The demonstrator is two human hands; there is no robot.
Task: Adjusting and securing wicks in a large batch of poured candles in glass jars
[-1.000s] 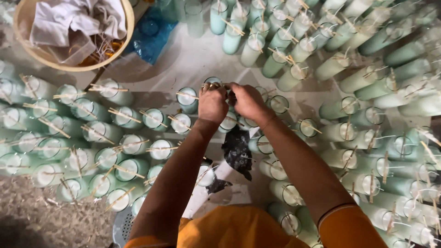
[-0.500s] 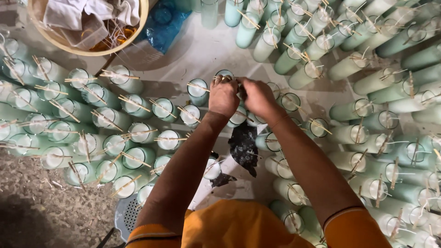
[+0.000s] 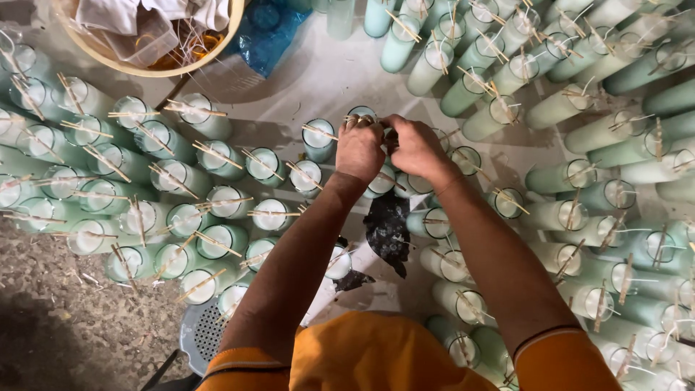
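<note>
**Inspector:** Both hands sit slightly lower in view than a second ago, on the same candle glass point(image 3: 362, 114).

**Clerk:** Grip?

**Inspector:** Left hand point(image 3: 360, 150) and right hand point(image 3: 416, 145) are curled closed over its rim; what they pinch, I cannot tell.

**Clerk:** Counts?

**Inspector:** Dozens of glasses either side, uncountable; one basin point(image 3: 156, 69) beyond the left hand.

A tan basin point(image 3: 148, 70) of cloths point(image 3: 137, 13) sits beside a blue bag point(image 3: 271, 32).
</note>
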